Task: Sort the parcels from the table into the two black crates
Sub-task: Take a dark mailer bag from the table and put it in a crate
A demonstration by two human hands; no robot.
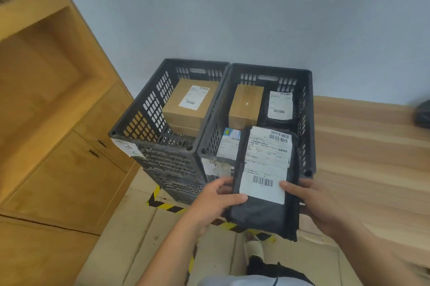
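Evidently the sorting is well under way: the right crate (pixel 307 122) already holds a cardboard box (pixel 246 104) at its far end, a black mailer (pixel 279 105) beside that box, and a pale-labelled packet (pixel 229 143) at its near end. The left crate (pixel 139 111), touching the right crate's side, carries a labelled carton (pixel 186 104) that seems to sit on a second one. The parcel (pixel 260 218) in hand hangs over the right crate's near rim, its far end above the crate's inside and its near end projecting towards the person, so I judge this drop as about to happen, not yet done. The left hand (pixel 218 199) grips the parcel's near left edge, thumb on top and fingers curled beneath; the right hand (pixel 311 204) clasps the opposite edge, thumb pressing the corner of the shipping label (pixel 265 164). On the worktop (pixel 372 157), which runs from the right crate's far side, a dark lump (pixel 423 113) sits at the frame's edge; it may be a parcel still to sort, though it is too blurred to tell. The parcel is a flat, oblong bag of matte black film, slightly wrinkled and limp at its seams, with a smooth white paper label bearing barcodes. Both crates are rigid black plastic with slotted walls and handle cut-outs, and the boxes are plain, square-edged brown card.
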